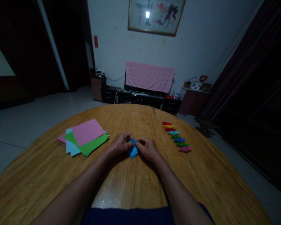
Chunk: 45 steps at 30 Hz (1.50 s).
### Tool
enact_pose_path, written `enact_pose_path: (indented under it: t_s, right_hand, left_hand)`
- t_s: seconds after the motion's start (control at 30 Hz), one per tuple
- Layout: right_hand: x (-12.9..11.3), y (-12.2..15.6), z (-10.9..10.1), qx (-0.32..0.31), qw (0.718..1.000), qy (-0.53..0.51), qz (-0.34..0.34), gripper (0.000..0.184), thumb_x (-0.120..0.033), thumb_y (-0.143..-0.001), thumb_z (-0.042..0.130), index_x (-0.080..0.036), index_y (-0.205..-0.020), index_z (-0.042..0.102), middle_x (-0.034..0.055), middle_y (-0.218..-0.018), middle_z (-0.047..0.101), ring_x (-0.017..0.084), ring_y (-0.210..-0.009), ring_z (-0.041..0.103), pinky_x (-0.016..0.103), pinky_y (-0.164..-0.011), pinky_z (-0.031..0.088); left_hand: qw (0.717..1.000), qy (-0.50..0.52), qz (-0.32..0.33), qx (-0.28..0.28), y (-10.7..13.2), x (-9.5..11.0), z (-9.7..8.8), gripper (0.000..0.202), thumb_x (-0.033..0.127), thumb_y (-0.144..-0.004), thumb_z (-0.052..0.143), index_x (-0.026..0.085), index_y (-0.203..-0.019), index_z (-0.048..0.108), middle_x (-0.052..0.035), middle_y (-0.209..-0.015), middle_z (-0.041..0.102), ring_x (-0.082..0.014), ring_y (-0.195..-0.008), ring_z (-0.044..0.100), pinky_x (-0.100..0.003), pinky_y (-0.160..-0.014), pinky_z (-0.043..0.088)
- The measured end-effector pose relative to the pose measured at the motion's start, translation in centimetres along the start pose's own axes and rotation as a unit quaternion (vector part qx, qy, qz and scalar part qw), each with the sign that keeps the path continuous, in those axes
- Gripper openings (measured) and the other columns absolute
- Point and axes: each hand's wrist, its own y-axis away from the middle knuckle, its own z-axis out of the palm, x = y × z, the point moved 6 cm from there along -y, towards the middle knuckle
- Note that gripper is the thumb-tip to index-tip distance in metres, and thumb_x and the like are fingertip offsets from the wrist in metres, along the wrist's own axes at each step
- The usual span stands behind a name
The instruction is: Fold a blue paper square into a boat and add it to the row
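Between my two hands, at the middle of the wooden table (135, 181), is a small piece of folded blue paper (133, 152). My left hand (121, 142) grips its left side, with thumb and fingers closed at the upper edge. From the right, my right hand (147, 147) pinches the same paper near its top. The fingertips of both hands almost meet there and hide part of the folds. The paper's lower end shows as a point towards me.
Left of my hands lies a loose stack of coloured paper sheets, a pink sheet (89, 132) over a green sheet (93, 146). To the right, several small folded paper boats (179, 140) stand in a slanting row. Beyond the table's far edge is a low black cabinet (140, 99).
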Motion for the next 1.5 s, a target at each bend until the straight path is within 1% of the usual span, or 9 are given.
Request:
enact_pose_path:
  t_s: [0.13, 0.27, 0.37, 0.57, 0.87, 1.03, 1.13, 1.33, 1.5]
  right_hand:
    - [0.3, -0.3, 0.0, 0.013, 0.998, -0.064, 0.014, 0.013, -0.027, -0.075, 0.059, -0.016, -0.072, 0.065, -0.0007, -0.066, 0.061, 0.012, -0.063, 0.055, 0.023, -0.061, 0.043]
    - [-0.2, -0.3, -0.1, 0.026, 0.994, -0.105, 0.005, 0.012, -0.028, -0.073, 0.060, -0.016, -0.073, 0.064, -0.0003, -0.066, 0.060, 0.012, -0.062, 0.054, 0.023, -0.060, 0.044]
    - [-0.8, -0.2, -0.2, 0.027, 0.992, -0.122, 0.006, 0.013, -0.028, -0.073, 0.061, -0.017, -0.076, 0.065, 0.0006, -0.069, 0.061, 0.013, -0.064, 0.054, 0.023, -0.059, 0.044]
    - [-1.5, 0.0, -0.1, 0.000, 0.993, -0.114, 0.001, 0.014, -0.028, -0.075, 0.061, -0.017, -0.081, 0.067, 0.0016, -0.074, 0.064, 0.014, -0.068, 0.057, 0.023, -0.061, 0.046]
    - [-1.3, -0.2, -0.2, 0.025, 0.996, -0.084, -0.022, 0.014, -0.027, -0.073, 0.061, -0.017, -0.081, 0.067, 0.0022, -0.075, 0.065, 0.015, -0.070, 0.058, 0.024, -0.062, 0.046]
    - [-1.4, 0.1, -0.4, 0.006, 0.994, -0.111, -0.005, 0.021, -0.031, -0.075, 0.060, -0.017, -0.088, 0.069, 0.0019, -0.075, 0.065, 0.015, -0.066, 0.058, 0.024, -0.060, 0.046]
    - [-1.6, 0.2, -0.7, 0.000, 0.991, -0.130, -0.015, 0.025, -0.033, -0.078, 0.059, -0.017, -0.092, 0.070, 0.0030, -0.080, 0.067, 0.016, -0.071, 0.060, 0.025, -0.065, 0.048]
    - [-1.0, 0.0, -1.0, -0.009, 0.978, -0.206, 0.001, 0.038, -0.048, -0.085, 0.051, -0.016, -0.087, 0.071, 0.0045, -0.079, 0.066, 0.018, -0.075, 0.062, 0.027, -0.066, 0.048]
    - [-1.1, -0.1, -1.1, -0.007, 0.981, -0.195, -0.017, 0.036, -0.047, -0.084, 0.054, -0.017, -0.080, 0.073, 0.0047, -0.078, 0.068, 0.019, -0.078, 0.062, 0.029, -0.071, 0.047]
  left_hand:
    - [0.993, 0.118, -0.010, 0.018, 0.4, 0.9, 0.2, 0.015, 0.025, -0.066, 0.068, 0.017, -0.076, 0.061, -0.0002, -0.067, 0.059, -0.0124, -0.058, 0.052, -0.025, -0.056, 0.039]
    - [0.967, 0.248, -0.040, 0.035, 1.0, 1.6, 0.7, 0.016, 0.027, -0.067, 0.070, 0.016, -0.073, 0.061, 0.0010, -0.060, 0.056, -0.0105, -0.052, 0.050, -0.024, -0.052, 0.038]
    - [0.949, 0.308, -0.060, 0.042, 1.3, 1.9, 0.9, 0.016, 0.027, -0.068, 0.070, 0.017, -0.075, 0.060, 0.0027, -0.058, 0.055, -0.0094, -0.050, 0.050, -0.023, -0.052, 0.040]
    - [0.945, 0.314, -0.086, 0.030, 1.6, 2.2, 0.7, 0.016, 0.027, -0.068, 0.070, 0.018, -0.076, 0.059, 0.0025, -0.062, 0.057, -0.0114, -0.056, 0.055, -0.024, -0.053, 0.044]
    - [0.923, 0.366, -0.111, 0.024, 2.1, 2.6, 0.9, 0.021, 0.028, -0.068, 0.074, 0.019, -0.081, 0.060, 0.0008, -0.069, 0.059, -0.0131, -0.062, 0.059, -0.029, -0.058, 0.050]
    - [0.920, 0.379, -0.100, 0.028, 2.3, 3.0, 0.2, 0.022, 0.028, -0.068, 0.075, 0.020, -0.083, 0.061, 0.0010, -0.070, 0.060, -0.0147, -0.065, 0.060, -0.033, -0.062, 0.053]
    - [0.919, 0.380, -0.103, 0.030, 2.3, 2.8, -0.3, 0.023, 0.029, -0.069, 0.076, 0.020, -0.083, 0.061, 0.0014, -0.069, 0.059, -0.0150, -0.066, 0.060, -0.036, -0.064, 0.053]
    - [0.919, 0.372, -0.111, 0.067, 2.1, 2.1, -1.2, 0.027, 0.030, -0.066, 0.078, 0.021, -0.086, 0.064, 0.0006, -0.073, 0.061, -0.0147, -0.066, 0.059, -0.034, -0.065, 0.052]
    - [0.933, 0.336, -0.095, 0.083, 1.4, 1.4, -1.8, 0.026, 0.030, -0.061, 0.081, 0.018, -0.080, 0.067, -0.0002, -0.067, 0.061, -0.0131, -0.061, 0.056, -0.027, -0.060, 0.047]
